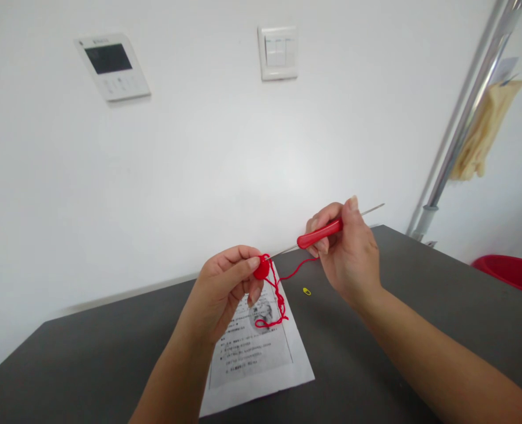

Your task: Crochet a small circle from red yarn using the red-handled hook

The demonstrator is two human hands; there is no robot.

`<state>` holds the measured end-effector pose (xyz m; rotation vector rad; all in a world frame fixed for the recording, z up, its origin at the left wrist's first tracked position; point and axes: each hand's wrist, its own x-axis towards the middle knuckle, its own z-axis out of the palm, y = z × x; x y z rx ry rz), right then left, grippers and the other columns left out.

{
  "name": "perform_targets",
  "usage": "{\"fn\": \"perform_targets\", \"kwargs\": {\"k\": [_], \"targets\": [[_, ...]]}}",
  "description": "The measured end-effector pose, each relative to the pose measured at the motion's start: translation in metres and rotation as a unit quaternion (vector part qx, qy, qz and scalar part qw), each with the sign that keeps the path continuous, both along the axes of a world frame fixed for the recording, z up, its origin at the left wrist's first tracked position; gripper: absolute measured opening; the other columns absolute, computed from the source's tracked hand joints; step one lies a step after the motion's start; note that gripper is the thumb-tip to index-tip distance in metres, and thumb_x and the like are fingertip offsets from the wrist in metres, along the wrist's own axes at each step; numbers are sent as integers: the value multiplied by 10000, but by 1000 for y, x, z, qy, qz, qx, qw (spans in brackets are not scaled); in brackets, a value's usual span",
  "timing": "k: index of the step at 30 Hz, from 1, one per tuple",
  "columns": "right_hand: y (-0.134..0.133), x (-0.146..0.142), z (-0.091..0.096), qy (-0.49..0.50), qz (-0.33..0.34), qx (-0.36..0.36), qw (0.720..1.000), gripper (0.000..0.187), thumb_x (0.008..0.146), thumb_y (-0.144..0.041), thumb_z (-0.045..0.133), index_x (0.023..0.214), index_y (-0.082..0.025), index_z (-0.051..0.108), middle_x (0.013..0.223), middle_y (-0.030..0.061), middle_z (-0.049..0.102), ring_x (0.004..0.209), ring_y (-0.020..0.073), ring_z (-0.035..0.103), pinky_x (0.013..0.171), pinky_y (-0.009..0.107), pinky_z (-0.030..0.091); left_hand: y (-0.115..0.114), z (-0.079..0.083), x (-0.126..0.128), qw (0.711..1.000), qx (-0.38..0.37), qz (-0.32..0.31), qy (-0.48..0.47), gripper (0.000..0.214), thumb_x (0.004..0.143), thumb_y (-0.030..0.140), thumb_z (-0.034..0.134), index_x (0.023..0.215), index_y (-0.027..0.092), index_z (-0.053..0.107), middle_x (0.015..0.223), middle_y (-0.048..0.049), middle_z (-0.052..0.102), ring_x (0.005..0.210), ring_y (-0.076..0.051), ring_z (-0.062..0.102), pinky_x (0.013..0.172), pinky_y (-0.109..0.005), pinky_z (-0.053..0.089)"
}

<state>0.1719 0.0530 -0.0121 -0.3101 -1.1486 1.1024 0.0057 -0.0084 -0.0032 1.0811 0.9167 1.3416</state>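
Between the thumb and fingers of my left hand [228,288] is a small round red crochet piece [262,268]. My right hand [349,253] grips a crochet hook [320,234] by its red handle. The hook's thin metal end reaches left to the top of the crochet piece; whether it passes through a stitch I cannot tell. Another thin metal length sticks out behind the right hand. Red yarn [292,273] runs from the piece to my right fingers, and a tangled yarn tail [281,300] hangs over the printed paper.
The printed sheet [261,383] lies on the dark grey table [123,353] under my hands. A yellow stitch marker [306,291] rests right of the paper. Behind is a white wall with a switch [279,53] and a panel [115,68]. A metal pole [468,118] and red basin [508,272] are at right.
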Motion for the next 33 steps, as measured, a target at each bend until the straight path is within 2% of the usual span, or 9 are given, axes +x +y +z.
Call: {"fn": "perform_targets", "kwargs": {"k": [8,17,24,33], "targets": [[1,3,0,-1,-29,11,1000,530,925,-681,496,640,-243,585,446,-37,355,459,142,412,477,291,366,1,0,-3,1000,9,10,-1,171,689,254,812,711,136,690,425,40,549,380,-48,445,413,-163,296],[-1,2,0,-8,-25,15,1000,531,943,-666,473,639,-246,588,455,-35,360,464,144,407,478,293,363,1,-1,-2,1000,8,7,4,168,710,260,802,721,135,691,423,38,559,384,-47,457,416,-155,313],[1,3,-1,22,-16,26,999,518,960,-620,497,642,-226,603,455,-38,375,458,123,425,472,272,360,1,-1,-2,1000,9,9,5,194,684,264,818,722,133,679,429,42,562,382,-47,455,409,-158,294],[0,1,-1,23,-11,42,999,576,908,-711,498,631,-218,608,436,-46,389,445,119,413,449,263,361,0,0,-2,1000,5,11,22,233,672,297,824,727,139,662,420,52,550,380,-48,444,414,-164,296]]}}
